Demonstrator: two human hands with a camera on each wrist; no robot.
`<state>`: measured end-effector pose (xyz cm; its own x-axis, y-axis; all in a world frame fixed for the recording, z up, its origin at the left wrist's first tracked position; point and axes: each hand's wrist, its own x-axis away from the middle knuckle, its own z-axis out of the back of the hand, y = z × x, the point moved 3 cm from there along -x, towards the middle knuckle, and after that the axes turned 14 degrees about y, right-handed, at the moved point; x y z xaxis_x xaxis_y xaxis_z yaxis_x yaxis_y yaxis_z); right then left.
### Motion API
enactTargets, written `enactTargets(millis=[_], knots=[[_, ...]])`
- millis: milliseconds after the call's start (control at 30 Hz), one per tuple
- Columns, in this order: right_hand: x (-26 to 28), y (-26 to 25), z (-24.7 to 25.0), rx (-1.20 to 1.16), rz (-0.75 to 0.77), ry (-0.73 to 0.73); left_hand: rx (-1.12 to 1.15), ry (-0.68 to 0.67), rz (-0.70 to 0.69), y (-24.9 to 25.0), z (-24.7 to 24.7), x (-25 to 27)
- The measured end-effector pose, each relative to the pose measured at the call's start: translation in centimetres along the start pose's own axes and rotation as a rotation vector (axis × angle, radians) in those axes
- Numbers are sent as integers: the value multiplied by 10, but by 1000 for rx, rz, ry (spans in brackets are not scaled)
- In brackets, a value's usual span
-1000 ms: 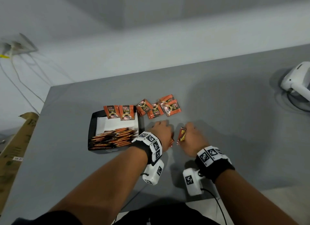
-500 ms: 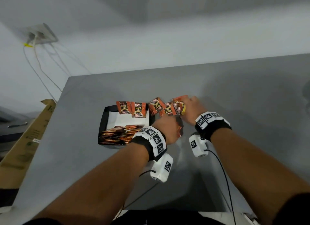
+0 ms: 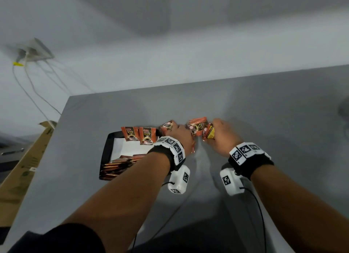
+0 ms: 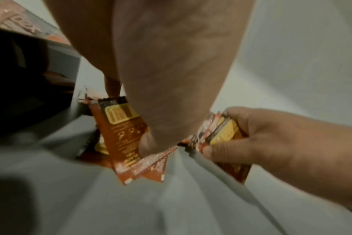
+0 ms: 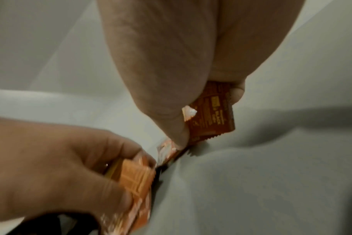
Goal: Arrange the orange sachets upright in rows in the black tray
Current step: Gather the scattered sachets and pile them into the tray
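The black tray (image 3: 106,152) sits left of my hands on the grey table. Several orange sachets (image 3: 120,163) lie packed in its near part, and two sachets (image 3: 138,135) stand against its far wall. My left hand (image 3: 177,129) holds a few sachets (image 4: 127,139) under its thumb, just right of the tray's far corner. My right hand (image 3: 215,129) pinches a small stack of sachets (image 3: 208,133), seen edge-on with yellow backs. Loose sachets (image 3: 197,127) lie between the two hands. In the right wrist view the thumb and fingers pinch a sachet (image 5: 211,111).
A cardboard box (image 3: 22,167) leans beside the table's left edge. A wall socket (image 3: 35,51) with white cables hangs at the far left. Bare grey tabletop (image 3: 264,111) stretches to the right and beyond the hands.
Both hands have moved away from me, from the table near the tray's right side up to the loose sachets beyond it. Each still holds its sachets.
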<state>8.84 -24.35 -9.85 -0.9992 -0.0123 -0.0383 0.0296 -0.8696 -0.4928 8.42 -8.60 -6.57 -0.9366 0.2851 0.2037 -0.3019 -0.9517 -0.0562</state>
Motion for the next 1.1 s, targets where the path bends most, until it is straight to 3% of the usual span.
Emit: enactTargets(millis=[100, 367, 600, 1100], knots=[[-15, -1, 8, -11, 62, 16, -46, 30, 33, 4, -6, 4], [-39, -23, -2, 151, 230, -165, 2, 37, -10, 16, -8, 28], [-29, -24, -3, 171, 249, -46, 80, 48, 9, 23, -11, 44], [-16, -21, -4, 128, 305, -46, 196, 123, 71, 26, -12, 56]])
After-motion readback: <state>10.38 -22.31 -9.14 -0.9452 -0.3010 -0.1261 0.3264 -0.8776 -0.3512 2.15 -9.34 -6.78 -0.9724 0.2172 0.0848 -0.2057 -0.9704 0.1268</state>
